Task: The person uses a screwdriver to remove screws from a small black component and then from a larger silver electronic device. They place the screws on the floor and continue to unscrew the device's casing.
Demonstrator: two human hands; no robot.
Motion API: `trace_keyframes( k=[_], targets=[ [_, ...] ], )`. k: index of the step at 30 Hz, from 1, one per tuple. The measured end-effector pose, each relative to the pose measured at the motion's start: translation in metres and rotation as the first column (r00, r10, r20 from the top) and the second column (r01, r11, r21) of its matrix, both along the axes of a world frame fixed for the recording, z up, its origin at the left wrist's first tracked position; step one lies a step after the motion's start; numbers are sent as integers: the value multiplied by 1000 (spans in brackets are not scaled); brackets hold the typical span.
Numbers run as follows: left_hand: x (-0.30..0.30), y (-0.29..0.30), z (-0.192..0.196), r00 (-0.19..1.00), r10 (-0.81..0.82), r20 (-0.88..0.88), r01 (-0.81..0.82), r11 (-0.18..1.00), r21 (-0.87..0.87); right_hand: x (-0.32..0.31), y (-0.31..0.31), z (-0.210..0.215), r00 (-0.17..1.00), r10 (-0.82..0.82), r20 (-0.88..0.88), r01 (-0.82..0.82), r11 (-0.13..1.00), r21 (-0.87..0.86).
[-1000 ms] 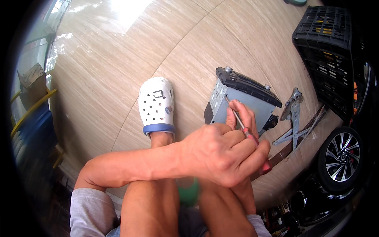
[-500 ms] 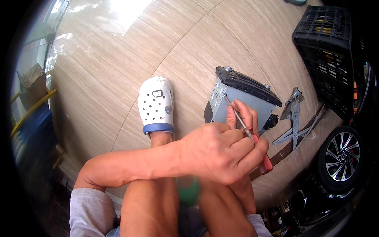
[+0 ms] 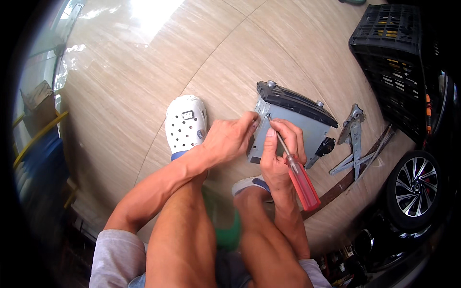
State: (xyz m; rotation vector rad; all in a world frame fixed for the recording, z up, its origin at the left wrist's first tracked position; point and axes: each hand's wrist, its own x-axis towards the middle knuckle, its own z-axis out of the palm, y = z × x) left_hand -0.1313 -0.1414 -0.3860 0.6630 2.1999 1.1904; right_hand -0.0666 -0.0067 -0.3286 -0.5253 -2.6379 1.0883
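A car stereo (image 3: 300,126), a grey metal box with a black front frame and two knobs, sits on the floor. My right hand (image 3: 283,153) is closed around the shaft of a screwdriver (image 3: 302,185), whose clear red handle hangs toward me. The screwdriver's tip points at the stereo's top, near its left edge; a small dark piece shows at the tip, too small to name. At the stereo's left side is my left hand (image 3: 228,139), fingers curled and fingertips pinched together. What they hold, if anything, is hidden.
Right of the stereo lie a metal window-regulator-like linkage (image 3: 355,129) and a brown strip (image 3: 343,187). Beyond stands a black plastic crate (image 3: 389,72), with a wheel (image 3: 414,187) nearer me. My white clog (image 3: 185,125) rests left of the stereo. A box (image 3: 38,103) is far left.
My left hand has let go of the screwdriver's handle and moved left to the stereo's side. My right hand now holds the screwdriver alone. My right foot has come into view.
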Motion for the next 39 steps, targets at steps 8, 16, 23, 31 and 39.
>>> trace_keyframes(
  k=[8,16,23,31,39],
  targets=[
    [-10,15,4,994,31,-109,-28,999,33,4,3,-1,997,-71,41,70,997,20],
    [-9,15,11,978,35,-206,-22,997,69,2,8,6,998,-29,62,30,999,-23],
    [-9,16,20,983,13,-181,-3,998,55,1,8,5,1000,-9,28,10,998,-62],
    [-9,17,22,986,-15,-165,17,1000,11,7,13,1,1000,-9,30,14,984,-178],
    [-17,19,29,988,114,102,-119,992,50,7,17,-5,997,-71,20,73,957,-282]
  ],
)
